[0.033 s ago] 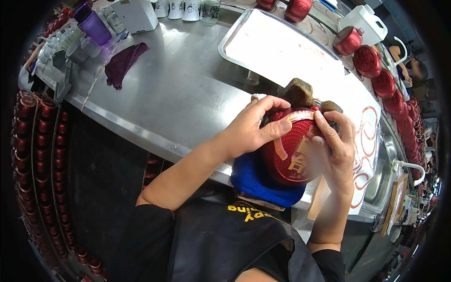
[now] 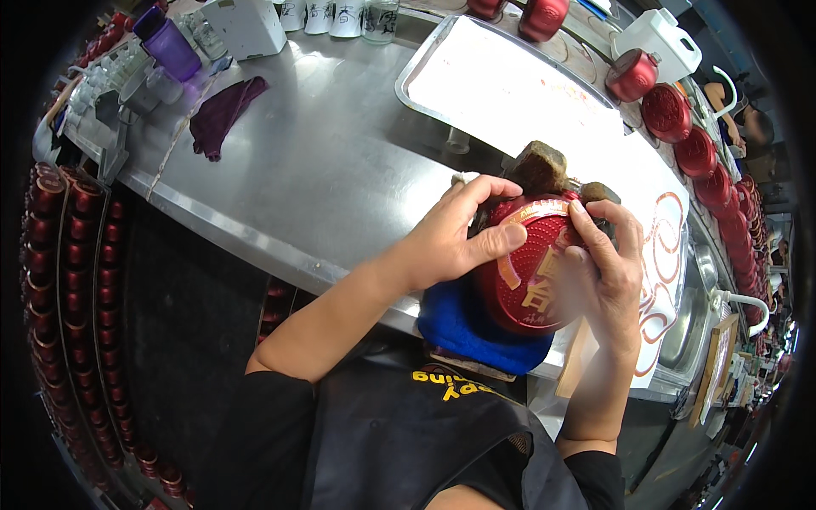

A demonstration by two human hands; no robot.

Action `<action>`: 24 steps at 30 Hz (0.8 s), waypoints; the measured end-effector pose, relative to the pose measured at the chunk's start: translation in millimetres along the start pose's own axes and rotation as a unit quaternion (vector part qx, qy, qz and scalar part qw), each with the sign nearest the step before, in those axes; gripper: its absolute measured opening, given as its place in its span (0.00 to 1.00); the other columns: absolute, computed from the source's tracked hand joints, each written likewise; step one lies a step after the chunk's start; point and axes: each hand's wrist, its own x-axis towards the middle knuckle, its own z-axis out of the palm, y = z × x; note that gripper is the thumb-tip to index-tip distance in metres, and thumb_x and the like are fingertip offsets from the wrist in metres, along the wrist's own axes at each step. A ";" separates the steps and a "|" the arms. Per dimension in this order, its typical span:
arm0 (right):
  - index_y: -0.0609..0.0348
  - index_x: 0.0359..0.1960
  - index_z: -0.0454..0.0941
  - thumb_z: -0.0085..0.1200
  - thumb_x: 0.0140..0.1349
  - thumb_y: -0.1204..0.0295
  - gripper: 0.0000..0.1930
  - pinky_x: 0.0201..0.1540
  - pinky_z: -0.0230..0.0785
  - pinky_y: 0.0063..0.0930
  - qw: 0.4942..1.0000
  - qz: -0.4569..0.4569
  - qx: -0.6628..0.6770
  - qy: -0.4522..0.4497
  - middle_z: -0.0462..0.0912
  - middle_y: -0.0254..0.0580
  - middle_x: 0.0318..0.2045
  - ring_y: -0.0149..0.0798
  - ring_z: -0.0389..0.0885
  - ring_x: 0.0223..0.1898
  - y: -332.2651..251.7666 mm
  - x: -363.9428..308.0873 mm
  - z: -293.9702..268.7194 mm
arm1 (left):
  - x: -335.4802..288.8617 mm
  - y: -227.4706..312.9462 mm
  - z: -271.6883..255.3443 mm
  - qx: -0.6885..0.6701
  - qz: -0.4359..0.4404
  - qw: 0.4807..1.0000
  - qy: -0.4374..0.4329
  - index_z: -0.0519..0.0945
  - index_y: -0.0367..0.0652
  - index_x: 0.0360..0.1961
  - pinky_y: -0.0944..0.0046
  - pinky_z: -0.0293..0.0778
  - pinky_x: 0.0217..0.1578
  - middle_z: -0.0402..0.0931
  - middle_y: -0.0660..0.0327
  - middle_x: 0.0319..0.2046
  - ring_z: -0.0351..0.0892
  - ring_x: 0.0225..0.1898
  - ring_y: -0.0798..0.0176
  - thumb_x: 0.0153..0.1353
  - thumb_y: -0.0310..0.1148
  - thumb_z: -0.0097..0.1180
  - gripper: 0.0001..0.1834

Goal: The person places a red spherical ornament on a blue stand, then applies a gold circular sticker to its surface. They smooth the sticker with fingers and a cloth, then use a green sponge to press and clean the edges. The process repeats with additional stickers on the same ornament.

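A round red bottle (image 2: 534, 293) with a dotted face and raised gold characters lies on a blue cloth pad (image 2: 463, 319), close to my body. Along its far rim runs a curved, glossy orange-gold label strip (image 2: 544, 209). My left hand (image 2: 463, 225) grips the bottle's left side, its thumb on the face beside the strip and its fingers behind the rim. On the strip's right end press the fingertips of my right hand (image 2: 608, 255), curled over the bottle's right side. Two brown stone-like blocks (image 2: 541, 168) sit against the far side of the bottle.
A metal tray lined with white (image 2: 501, 81) lies beyond the bottle. Ring-shaped orange strips on a white sheet (image 2: 667, 221) are at right, near a sink (image 2: 687, 327). Several red bottles (image 2: 665, 112) line the far right. A purple cloth (image 2: 225, 117) lies on the steel table.
My left thumb has slipped slightly nearer to me, baring more of the label strip. The bottle and my right hand look unmoved.
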 end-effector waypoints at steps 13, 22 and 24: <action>0.54 0.59 0.84 0.64 0.63 0.72 0.20 0.62 0.67 0.45 1.000 0.015 0.009 -0.007 0.77 0.47 0.53 0.51 0.73 0.57 -1.3 -2.0 1.1 | -17.5 -14.3 -6.8 0.018 0.031 0.997 -0.061 0.56 0.38 0.76 0.50 0.53 0.74 0.60 0.47 0.71 0.58 0.74 0.48 0.64 0.49 0.67 0.49; 0.55 0.58 0.84 0.64 0.63 0.73 0.20 0.62 0.68 0.44 1.000 0.019 0.007 -0.011 0.77 0.47 0.53 0.51 0.74 0.57 -2.8 -1.7 0.1 | -12.2 -7.6 -3.1 -0.071 0.027 0.996 -0.048 0.60 0.35 0.74 0.54 0.59 0.71 0.64 0.47 0.68 0.62 0.71 0.54 0.72 0.54 0.57 0.41; 0.55 0.58 0.84 0.64 0.63 0.73 0.20 0.62 0.68 0.44 1.000 0.020 0.003 -0.011 0.77 0.47 0.54 0.51 0.74 0.57 -3.1 -2.0 0.0 | -6.3 -4.7 1.9 -0.134 -0.003 0.991 0.005 0.69 0.35 0.67 0.62 0.68 0.65 0.75 0.52 0.59 0.71 0.64 0.62 0.76 0.49 0.53 0.31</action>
